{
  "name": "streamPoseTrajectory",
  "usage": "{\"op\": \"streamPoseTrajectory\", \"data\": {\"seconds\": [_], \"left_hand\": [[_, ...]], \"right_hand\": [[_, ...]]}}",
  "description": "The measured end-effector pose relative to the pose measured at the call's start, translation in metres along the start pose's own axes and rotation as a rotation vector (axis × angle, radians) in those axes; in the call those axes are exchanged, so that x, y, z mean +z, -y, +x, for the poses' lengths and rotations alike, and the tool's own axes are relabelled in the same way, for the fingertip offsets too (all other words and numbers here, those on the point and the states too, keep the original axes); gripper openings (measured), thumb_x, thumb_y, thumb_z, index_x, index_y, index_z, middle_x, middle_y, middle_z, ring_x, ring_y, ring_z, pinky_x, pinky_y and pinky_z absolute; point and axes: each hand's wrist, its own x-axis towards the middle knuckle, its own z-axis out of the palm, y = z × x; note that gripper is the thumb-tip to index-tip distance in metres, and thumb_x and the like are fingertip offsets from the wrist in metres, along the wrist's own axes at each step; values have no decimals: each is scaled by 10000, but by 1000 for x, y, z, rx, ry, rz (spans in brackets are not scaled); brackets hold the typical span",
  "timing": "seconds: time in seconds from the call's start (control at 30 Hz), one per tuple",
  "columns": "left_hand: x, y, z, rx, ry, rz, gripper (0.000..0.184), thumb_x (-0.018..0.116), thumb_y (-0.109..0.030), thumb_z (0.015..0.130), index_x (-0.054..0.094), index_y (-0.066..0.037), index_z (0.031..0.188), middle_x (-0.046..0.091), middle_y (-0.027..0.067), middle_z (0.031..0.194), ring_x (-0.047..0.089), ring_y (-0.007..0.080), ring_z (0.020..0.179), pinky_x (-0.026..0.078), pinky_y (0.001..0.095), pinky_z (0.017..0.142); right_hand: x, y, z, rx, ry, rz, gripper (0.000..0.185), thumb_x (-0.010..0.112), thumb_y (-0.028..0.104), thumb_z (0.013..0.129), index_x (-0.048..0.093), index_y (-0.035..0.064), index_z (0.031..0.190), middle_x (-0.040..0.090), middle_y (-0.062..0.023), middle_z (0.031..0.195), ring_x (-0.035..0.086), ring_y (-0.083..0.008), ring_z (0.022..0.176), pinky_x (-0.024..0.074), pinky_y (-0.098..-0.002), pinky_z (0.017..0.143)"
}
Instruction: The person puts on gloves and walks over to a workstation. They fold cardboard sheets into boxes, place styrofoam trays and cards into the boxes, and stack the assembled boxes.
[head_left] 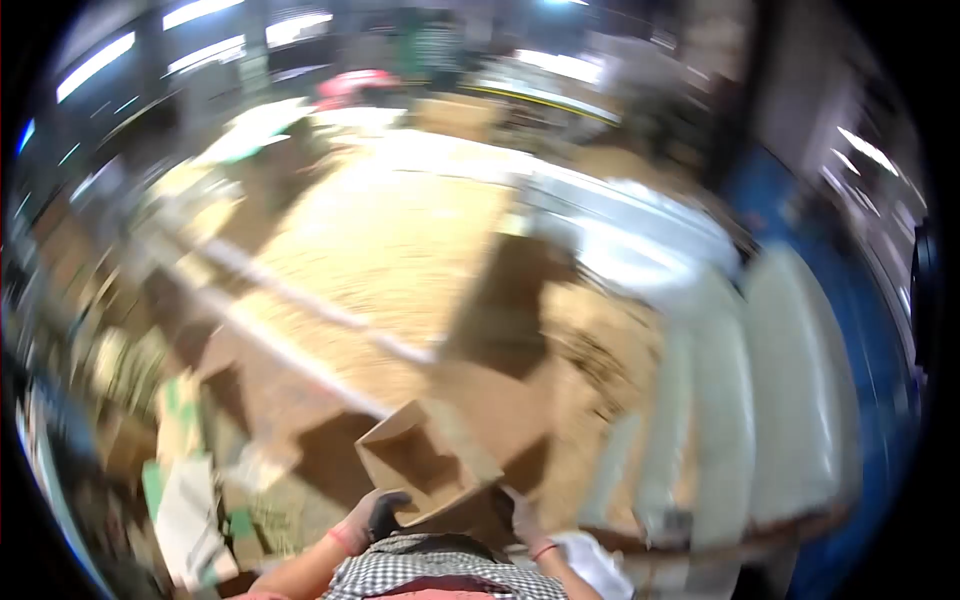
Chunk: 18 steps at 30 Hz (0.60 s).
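1 open cardboard box [462,447] is tilted between 2 hands: the left hand [376,517], fingers part-curled, holds its near edge; the right hand [521,517] (blurred by motion) seems part-closed at its near corner. Pale, bulging bags [797,390] lie right of the right hand.

Hands [445,518] hold open box [425,462], apparently cardboard.

- Item: cardboard box [437,465], plain brown.
- Condition: open, interior partly shadowed; finer detail blurred.
- Pose: tilted, held just in front of the person's waist [430,570].
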Motion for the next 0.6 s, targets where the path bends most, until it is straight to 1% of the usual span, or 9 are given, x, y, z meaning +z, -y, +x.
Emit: {"op": "streamPoseTrajectory", "data": {"seconds": [0.03, 0.1, 0.13, 0.27, 0.33, 0.37, 0.47, 0.5, 0.6], "left_hand": [[-44, 6, -3, 131, -28, 86, 239, 579, -85, 854, 610, -13, 1079, 650, 83, 1022, 617, 193, 944, 514, 359, 824], [-100, -12, -46, 753, -212, 819, 242, 589, -101, 841, 635, 0, 1056, 670, 87, 1004, 626, 186, 893, 504, 341, 795], [-143, -11, -59, 1054, -357, 1279, 264, 611, -135, 827, 654, 4, 1048, 687, 96, 976, 638, 186, 839, 501, 346, 752], [-233, -12, -126, 361, -914, -255, 221, 582, -208, 890, 661, -26, 989, 680, 115, 963, 629, 238, 853, 465, 351, 699], [-248, -23, -176, 544, -1018, -505, 255, 535, -236, 922, 638, -26, 1024, 658, 102, 1030, 602, 215, 926, 451, 353, 748], [-286, -1, -182, 531, -982, -611, 280, 508, -233, 935, 605, -22, 1090, 637, 104, 1090, 575, 207, 1010, 439, 359, 803], [-316, 6, -202, 624, -1094, -806, 332, 473, -247, 953, 577, -1, 1151, 634, 112, 1101, 575, 237, 1027, 446, 370, 817], [-339, 20, -191, 600, -1151, -802, 411, 408, -283, 979, 555, 29, 1201, 630, 120, 1114, 567, 248, 1053, 441, 373, 882], [-360, 2, -175, 608, -1063, -953, 422, 394, -282, 984, 550, 47, 1198, 628, 128, 1115, 578, 246, 1039, 452, 361, 902]], "right_hand": [[10, -10, 41, -58, 115, -127, 338, 474, 125, 936, 540, -6, 1241, 628, -136, 1121, 587, -216, 1043, 465, -322, 926], [34, 53, 102, -290, 119, -365, 304, 496, 153, 946, 557, -2, 1201, 625, -78, 1053, 590, -148, 946, 487, -283, 855], [60, 66, 134, -192, 193, -128, 321, 515, 185, 955, 555, -1, 1213, 617, -65, 1088, 580, -146, 964, 476, -284, 871], [201, 163, 200, -279, 454, -27, 333, 496, 127, 967, 508, 2, 1275, 586, -81, 1170, 554, -160, 1074, 448, -301, 938], [287, 202, 213, -274, 684, -59, 362, 494, 104, 963, 469, 2, 1310, 557, -88, 1219, 534, -163, 1114, 439, -302, 956], [327, 212, 216, -282, 834, -70, 399, 491, 81, 959, 429, 2, 1344, 528, -94, 1267, 513, -167, 1154, 430, -304, 973], [433, 225, 226, -256, 1203, -125, 478, 510, 61, 942, 360, 5, 1393, 476, -103, 1330, 485, -179, 1195, 403, -302, 1008], [462, 225, 232, -103, 1315, -21, 535, 528, 54, 929, 318, 9, 1419, 446, -108, 1366, 473, -198, 1217, 377, -316, 1038], [535, 251, 255, -39, 1417, -132, 590, 545, 62, 922, 270, 15, 1442, 403, -115, 1410, 444, -204, 1256, 358, -330, 1057]]}}
